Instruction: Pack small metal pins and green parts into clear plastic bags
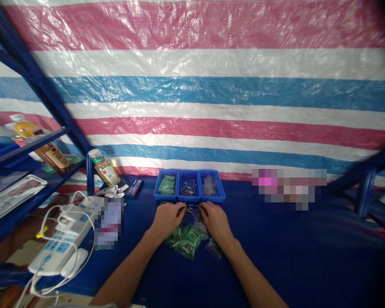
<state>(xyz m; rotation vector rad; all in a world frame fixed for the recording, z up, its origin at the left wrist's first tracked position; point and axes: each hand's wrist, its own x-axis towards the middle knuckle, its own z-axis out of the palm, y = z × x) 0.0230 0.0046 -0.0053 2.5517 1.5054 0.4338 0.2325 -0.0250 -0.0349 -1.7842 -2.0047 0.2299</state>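
Three blue bins stand side by side: the left bin (156, 193) holds green packets (167, 185), the middle one dark metal pieces (188, 187), the right one clear plastic bags (211, 187). Just in front of the left bin, my left hand (169, 217) has its fingers pinched; what they hold is too small to name. My right hand (214, 218) is closed in front of the right bin, its fingertips near small metal pieces (190, 208) lying between both hands. Filled green packets (186, 240) are piled below the hands, with a clear packet (213, 248) beside them.
A power strip (64, 239) with white cables lies at the left, near a bottle (105, 167) and a small dark box (134, 188). Blue frame posts (90, 174) rise on both sides. Striped sheeting (211, 94) hangs behind the blue table (276, 248).
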